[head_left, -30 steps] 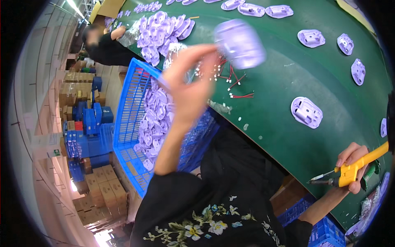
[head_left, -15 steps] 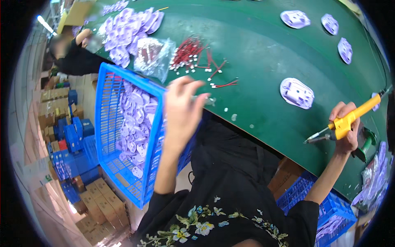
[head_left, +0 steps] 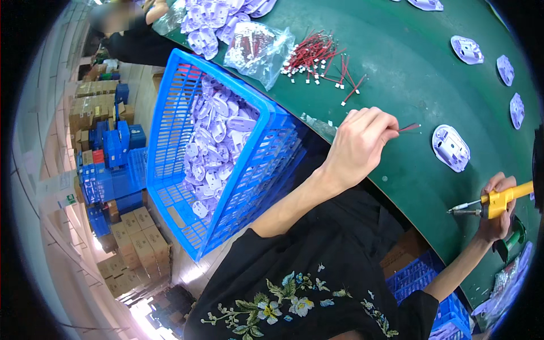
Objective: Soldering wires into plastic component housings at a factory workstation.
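Observation:
My left hand is closed in a pinch above the near table edge. From its fingertips a short red-and-black wire lead sticks out to the right. A light purple plastic shell lies just beyond the wire, its moulded inner side up. My right hand is wrapped round a yellow soldering gun, whose metal tip and thin feed tube point left over the table. Below that hand is a green solder spool. My left palm hides the other end of the wire.
A pile of red wire leads lies beside a clear plastic bag on the green table. Purple shells are heaped at far left. A blue crate full of purple parts stands at the table's left edge. Another person's arm shows behind.
My left hand has moved right from beside the crate and now pinches a wire lead. The view has shifted; my right hand still grips the soldering gun.

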A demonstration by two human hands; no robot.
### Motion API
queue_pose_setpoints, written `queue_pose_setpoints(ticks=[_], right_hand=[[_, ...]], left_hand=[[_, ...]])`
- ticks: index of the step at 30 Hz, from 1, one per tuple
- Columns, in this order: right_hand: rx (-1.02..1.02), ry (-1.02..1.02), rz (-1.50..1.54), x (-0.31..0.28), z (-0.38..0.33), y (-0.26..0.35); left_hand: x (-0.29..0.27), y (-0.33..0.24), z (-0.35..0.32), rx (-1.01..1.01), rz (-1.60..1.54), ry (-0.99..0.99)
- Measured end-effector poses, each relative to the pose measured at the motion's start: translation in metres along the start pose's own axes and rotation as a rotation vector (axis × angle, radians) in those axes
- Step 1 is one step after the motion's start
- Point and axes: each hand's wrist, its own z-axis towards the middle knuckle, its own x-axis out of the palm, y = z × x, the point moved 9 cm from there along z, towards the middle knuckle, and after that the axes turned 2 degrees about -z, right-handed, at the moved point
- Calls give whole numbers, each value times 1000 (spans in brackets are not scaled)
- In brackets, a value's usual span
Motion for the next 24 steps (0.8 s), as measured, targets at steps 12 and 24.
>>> queue_pose_setpoints(ticks=[12,24], right_hand=[[-109,-116,53,18,11,18],[-53,-364,68,3,17,8]], left_hand=[[48,0,-7,-287,-403,62],[104,-30,-7,-156,-256,131]])
